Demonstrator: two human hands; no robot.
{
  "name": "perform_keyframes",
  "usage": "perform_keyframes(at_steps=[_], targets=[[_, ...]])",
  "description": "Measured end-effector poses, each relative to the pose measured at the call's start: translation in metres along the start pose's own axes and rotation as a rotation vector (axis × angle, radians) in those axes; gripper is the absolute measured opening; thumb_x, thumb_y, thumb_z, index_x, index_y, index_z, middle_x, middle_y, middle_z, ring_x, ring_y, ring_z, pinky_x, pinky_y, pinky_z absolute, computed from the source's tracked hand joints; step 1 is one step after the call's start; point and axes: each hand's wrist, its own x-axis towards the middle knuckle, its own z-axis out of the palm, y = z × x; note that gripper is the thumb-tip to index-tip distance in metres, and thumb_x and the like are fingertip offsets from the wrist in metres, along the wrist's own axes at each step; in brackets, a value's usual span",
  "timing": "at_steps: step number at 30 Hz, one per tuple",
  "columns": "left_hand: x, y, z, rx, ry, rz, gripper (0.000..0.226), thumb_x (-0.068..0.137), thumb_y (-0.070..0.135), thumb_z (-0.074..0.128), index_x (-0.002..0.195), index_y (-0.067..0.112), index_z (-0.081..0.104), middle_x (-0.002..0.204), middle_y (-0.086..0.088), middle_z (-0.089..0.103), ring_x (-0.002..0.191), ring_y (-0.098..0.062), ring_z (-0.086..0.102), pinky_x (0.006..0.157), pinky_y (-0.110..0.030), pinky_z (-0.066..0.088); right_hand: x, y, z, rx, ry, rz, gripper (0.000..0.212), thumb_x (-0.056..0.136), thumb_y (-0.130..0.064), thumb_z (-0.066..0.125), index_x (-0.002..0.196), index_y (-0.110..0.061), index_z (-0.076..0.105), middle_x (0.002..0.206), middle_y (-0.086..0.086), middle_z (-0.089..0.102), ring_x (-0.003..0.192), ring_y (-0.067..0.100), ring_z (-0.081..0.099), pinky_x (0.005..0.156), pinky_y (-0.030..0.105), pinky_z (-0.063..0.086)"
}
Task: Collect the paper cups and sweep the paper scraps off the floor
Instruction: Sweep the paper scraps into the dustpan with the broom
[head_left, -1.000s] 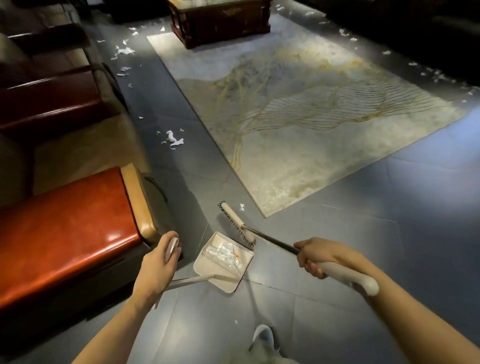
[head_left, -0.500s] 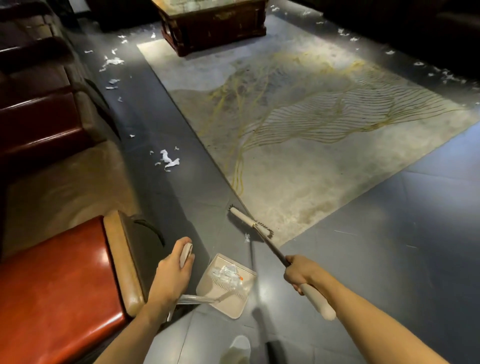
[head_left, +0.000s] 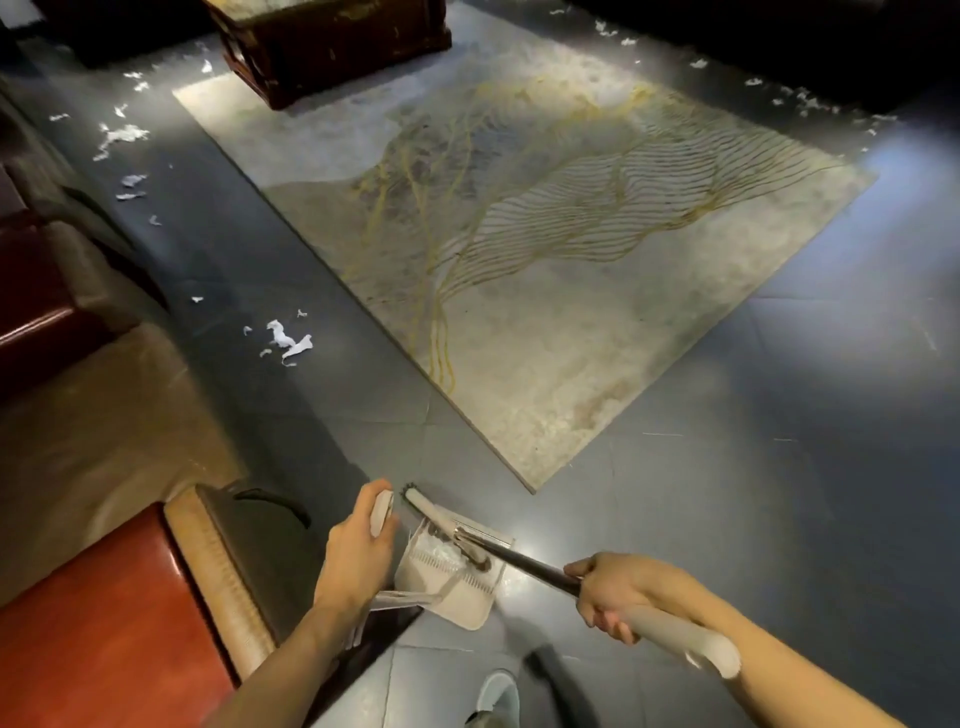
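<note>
The left hand (head_left: 358, 551) is wrapped around the top of the dustpan's upright handle, fingers curled tight on the pale grip. The dustpan (head_left: 467, 603) sits on the dark floor (head_left: 753, 467) near the person's feet, just right of that hand, its mouth facing the far side. Some paper scraps (head_left: 435, 546) lie inside the pan, white against its pale base.

The right hand (head_left: 613, 592) clamps the broom (head_left: 524, 561) where the dark stick meets the white grip, fingers closed around it. The broom head (head_left: 431, 512) lies across the far edge of the pan, touching it.

More scraps (head_left: 285, 338) lie loose on the floor farther off to the left, between the sofa and the rug (head_left: 571, 322), with another patch (head_left: 119, 137) at the far left and a scatter (head_left: 805, 98) at the far right. A dark wooden table (head_left: 332, 47) stands on the rug's far end. A red seat (head_left: 93, 623) fills the near left corner. A shoe (head_left: 498, 696) shows at the bottom edge.
</note>
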Motion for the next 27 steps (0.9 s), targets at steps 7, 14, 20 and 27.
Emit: perform_keyframes(at_steps=[7, 14, 20, 27], targets=[[-0.017, 0.042, 0.019, 0.043, -0.149, 0.208, 0.019, 0.098, 0.018, 0.047, 0.110, 0.033, 0.045, 0.077, 0.000, 0.058, 0.065, -0.014, 0.054, 0.059, -0.023, 0.042, -0.047, 0.055, -0.011, 0.160, 0.143, -0.083, 0.075, 0.083, 0.003, 0.044, 0.147, -0.034, 0.028, 0.057, 0.002, 0.046, 0.038, 0.007, 0.039, 0.038, 0.018, 0.039], [-0.020, 0.128, 0.068, 0.047, -0.155, 0.375, 0.025, 0.094, 0.021, 0.053, 0.101, 0.043, 0.045, 0.074, 0.001, 0.059, 0.064, -0.020, 0.053, 0.064, -0.039, 0.044, -0.084, 0.132, -0.042, 0.418, 0.327, -0.172, 0.066, 0.084, 0.006, 0.041, 0.140, -0.028, 0.040, 0.053, 0.002, 0.044, 0.032, 0.007, 0.036, 0.035, 0.018, 0.036], [-0.019, 0.222, 0.148, 0.043, -0.156, 0.539, 0.023, 0.093, 0.016, 0.056, 0.107, 0.033, 0.049, 0.080, -0.003, 0.059, 0.066, -0.023, 0.054, 0.067, -0.036, 0.041, -0.104, 0.220, -0.102, 0.488, 0.523, -0.190, 0.066, 0.082, 0.004, 0.041, 0.142, -0.026, 0.041, 0.060, 0.007, 0.048, 0.038, 0.010, 0.040, 0.037, 0.019, 0.040], [-0.030, 0.355, 0.277, 0.058, -0.158, 0.651, 0.022, 0.093, 0.017, 0.055, 0.112, 0.026, 0.049, 0.078, -0.017, 0.062, 0.063, -0.037, 0.056, 0.064, -0.041, 0.044, -0.134, 0.348, -0.193, 0.556, 0.706, -0.152, 0.061, 0.082, 0.000, 0.042, 0.137, -0.025, 0.047, 0.075, 0.008, 0.058, 0.048, 0.014, 0.050, 0.038, 0.022, 0.045]])
